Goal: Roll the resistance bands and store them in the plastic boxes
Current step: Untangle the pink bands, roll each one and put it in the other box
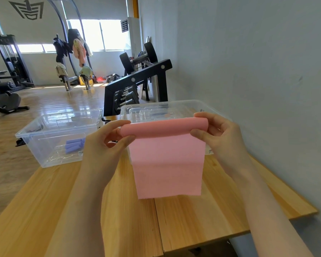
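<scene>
Head view: pink resistance band [166, 160], half-rolled.

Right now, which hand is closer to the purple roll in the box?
Left. The left hand grips the pink band just right of the purple roll; the right hand holds its far end.

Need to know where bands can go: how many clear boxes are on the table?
2. One box stands at the table's left edge with a purple roll inside; the other box stands by the wall, partly hidden behind the pink band.
</scene>
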